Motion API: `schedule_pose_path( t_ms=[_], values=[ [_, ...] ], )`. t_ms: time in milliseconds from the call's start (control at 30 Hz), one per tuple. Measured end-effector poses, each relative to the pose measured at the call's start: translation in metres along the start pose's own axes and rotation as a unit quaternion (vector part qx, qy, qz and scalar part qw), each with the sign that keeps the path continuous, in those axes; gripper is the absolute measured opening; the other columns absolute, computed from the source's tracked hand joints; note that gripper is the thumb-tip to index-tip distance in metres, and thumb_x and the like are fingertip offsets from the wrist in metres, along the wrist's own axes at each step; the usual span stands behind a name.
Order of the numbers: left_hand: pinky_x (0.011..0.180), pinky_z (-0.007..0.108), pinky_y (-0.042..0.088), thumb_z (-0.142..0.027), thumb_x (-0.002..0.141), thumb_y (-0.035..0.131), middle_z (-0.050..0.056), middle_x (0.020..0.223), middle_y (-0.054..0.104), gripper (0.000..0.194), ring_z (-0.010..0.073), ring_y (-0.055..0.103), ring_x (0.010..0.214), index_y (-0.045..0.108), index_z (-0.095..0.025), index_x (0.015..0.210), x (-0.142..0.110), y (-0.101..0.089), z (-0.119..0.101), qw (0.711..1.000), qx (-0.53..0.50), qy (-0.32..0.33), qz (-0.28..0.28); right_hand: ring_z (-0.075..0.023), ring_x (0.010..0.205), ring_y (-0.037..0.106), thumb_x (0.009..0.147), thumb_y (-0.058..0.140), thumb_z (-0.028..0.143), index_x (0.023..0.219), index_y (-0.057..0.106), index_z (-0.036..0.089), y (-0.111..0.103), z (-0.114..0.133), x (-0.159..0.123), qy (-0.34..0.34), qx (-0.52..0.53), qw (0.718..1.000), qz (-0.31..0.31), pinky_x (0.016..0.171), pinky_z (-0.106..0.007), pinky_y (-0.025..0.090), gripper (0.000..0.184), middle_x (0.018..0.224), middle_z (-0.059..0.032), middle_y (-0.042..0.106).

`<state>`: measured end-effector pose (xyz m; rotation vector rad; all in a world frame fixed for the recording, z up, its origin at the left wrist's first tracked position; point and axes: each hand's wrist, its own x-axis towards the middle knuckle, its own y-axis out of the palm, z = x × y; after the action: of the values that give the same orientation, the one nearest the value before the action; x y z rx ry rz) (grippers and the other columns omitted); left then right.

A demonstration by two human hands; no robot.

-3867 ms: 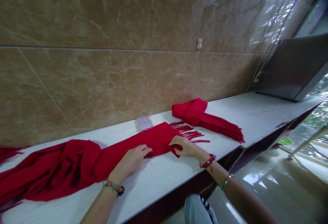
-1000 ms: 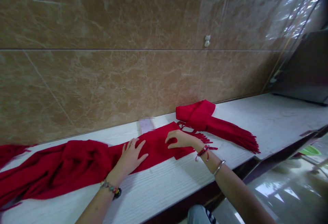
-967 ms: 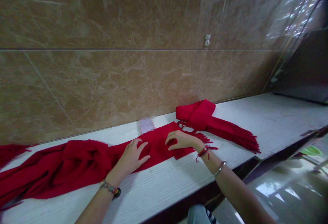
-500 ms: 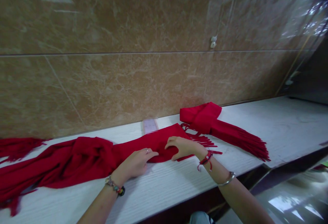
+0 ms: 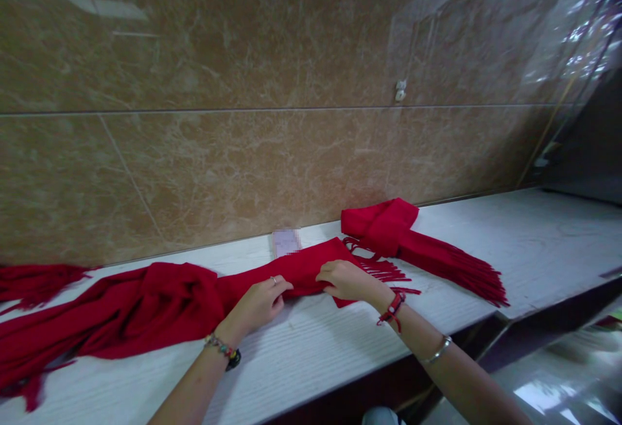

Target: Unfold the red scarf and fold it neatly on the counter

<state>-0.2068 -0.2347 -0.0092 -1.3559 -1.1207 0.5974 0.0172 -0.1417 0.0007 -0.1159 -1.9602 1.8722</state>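
A long red scarf (image 5: 301,266) lies along the white counter. Its near edge is raised in both hands, and a corner still lies flat past my right hand. My left hand (image 5: 265,297) pinches that edge near the middle, fingers closed. Further right, my right hand (image 5: 346,280) has its fingers closed on the same edge near the fringed end (image 5: 386,269). To the left the red cloth is bunched and wrinkled (image 5: 170,302). A second red scarf (image 5: 389,227), folded over itself with its fringe pointing right, lies beyond my right hand.
The white counter (image 5: 486,230) runs along a brown marbled tile wall (image 5: 272,172). A small pale blurred card (image 5: 286,241) lies behind the scarf. Fringed red cloth (image 5: 41,280) lies at the far left. Open shelf space shows under the counter's front edge.
Both hands have closed on the scarf's near edge and lifted it slightly away from me, so the strip between them is narrower. The view has shifted slightly.
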Motion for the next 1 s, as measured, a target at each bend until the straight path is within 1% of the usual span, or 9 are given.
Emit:
schedule_pose_path(
  t_ms=[100, 233, 367, 467, 567, 700, 833, 933, 1000],
  values=[
    [0.081, 0.028, 0.045, -0.008, 0.072, 0.046, 0.005, 0.104, 0.057, 0.039, 0.0175, 0.054, 0.094, 0.053, -0.02, 0.109, 0.0, -0.003, -0.007, 0.998, 0.058, 0.017, 0.026, -0.0166, 0.079, 0.055, 0.079, 0.053, 0.016, 0.088, 0.063, 0.016, 0.006, 0.003, -0.014, 0.043, -0.04, 0.998, -0.032, 0.07, -0.027, 0.04, 0.013, 0.083, -0.0058, 0.063],
    [0.077, 0.031, 0.046, -0.022, 0.075, 0.054, 0.007, 0.104, 0.058, 0.034, 0.021, 0.055, 0.093, 0.052, -0.02, 0.109, 0.004, 0.0, -0.014, 0.993, 0.106, 0.029, 0.041, -0.0169, 0.078, 0.055, 0.081, 0.052, 0.015, 0.088, 0.062, 0.017, 0.02, 0.008, -0.034, 0.088, -0.069, 0.989, -0.092, 0.071, -0.029, 0.039, 0.013, 0.082, -0.0053, 0.062],
    [0.073, 0.028, 0.046, -0.02, 0.082, 0.046, 0.005, 0.092, 0.061, 0.019, 0.0181, 0.057, 0.085, 0.056, -0.019, 0.098, 0.006, 0.008, -0.014, 0.993, 0.111, 0.032, 0.023, -0.0162, 0.074, 0.054, 0.082, 0.05, 0.013, 0.084, 0.062, 0.016, 0.033, 0.007, -0.041, 0.08, -0.079, 0.986, -0.125, 0.068, -0.029, 0.038, 0.013, 0.077, -0.0039, 0.062],
    [0.07, 0.026, 0.044, -0.015, 0.085, 0.041, 0.004, 0.084, 0.06, 0.018, 0.0158, 0.057, 0.079, 0.057, -0.018, 0.093, 0.007, 0.01, -0.013, 0.992, 0.112, 0.048, 0.017, -0.0157, 0.075, 0.053, 0.084, 0.047, 0.014, 0.084, 0.062, 0.016, 0.038, 0.003, -0.042, 0.085, -0.076, 0.982, -0.151, 0.07, -0.029, 0.038, 0.015, 0.078, -0.0043, 0.062],
    [0.068, 0.025, 0.044, -0.013, 0.085, 0.04, 0.004, 0.083, 0.059, 0.019, 0.0154, 0.055, 0.078, 0.057, -0.018, 0.091, 0.007, 0.009, -0.013, 0.991, 0.119, 0.057, 0.016, -0.0159, 0.077, 0.053, 0.084, 0.048, 0.015, 0.087, 0.062, 0.016, 0.039, 0.002, -0.043, 0.097, -0.062, 0.981, -0.155, 0.072, -0.03, 0.038, 0.015, 0.081, -0.0055, 0.061],
    [0.069, 0.025, 0.043, -0.012, 0.085, 0.039, 0.004, 0.082, 0.057, 0.019, 0.0155, 0.053, 0.078, 0.057, -0.017, 0.087, 0.006, 0.007, -0.018, 0.991, 0.12, 0.049, 0.02, -0.0178, 0.083, 0.052, 0.083, 0.051, 0.016, 0.095, 0.061, 0.017, 0.037, 0.003, -0.043, 0.083, -0.04, 0.986, -0.141, 0.074, -0.031, 0.038, 0.016, 0.089, -0.0069, 0.062],
    [0.07, 0.025, 0.043, -0.011, 0.085, 0.038, 0.004, 0.085, 0.056, 0.02, 0.0156, 0.052, 0.08, 0.057, -0.017, 0.087, 0.006, 0.008, -0.021, 0.993, 0.102, 0.045, 0.028, -0.0177, 0.076, 0.052, 0.086, 0.045, 0.015, 0.089, 0.063, 0.016, 0.036, 0.003, -0.043, 0.062, -0.048, 0.988, -0.137, 0.067, -0.031, 0.037, 0.019, 0.08, -0.0066, 0.062],
    [0.07, 0.025, 0.043, -0.012, 0.085, 0.039, 0.004, 0.086, 0.055, 0.018, 0.0151, 0.052, 0.08, 0.057, -0.017, 0.088, 0.005, 0.007, -0.02, 0.993, 0.101, 0.059, 0.031, -0.0178, 0.073, 0.051, 0.088, 0.041, 0.016, 0.087, 0.064, 0.016, 0.035, 0.004, -0.043, 0.05, -0.053, 0.985, -0.156, 0.066, -0.032, 0.036, 0.022, 0.077, -0.0067, 0.061],
    [0.07, 0.026, 0.044, -0.012, 0.085, 0.04, 0.004, 0.086, 0.055, 0.018, 0.0153, 0.052, 0.079, 0.057, -0.017, 0.088, 0.004, 0.005, -0.02, 0.991, 0.115, 0.067, 0.02, -0.0179, 0.074, 0.05, 0.089, 0.039, 0.017, 0.088, 0.063, 0.016, 0.032, 0.005, -0.044, 0.047, -0.044, 0.981, -0.181, 0.067, -0.032, 0.037, 0.024, 0.079, -0.0078, 0.061]
  ],
)
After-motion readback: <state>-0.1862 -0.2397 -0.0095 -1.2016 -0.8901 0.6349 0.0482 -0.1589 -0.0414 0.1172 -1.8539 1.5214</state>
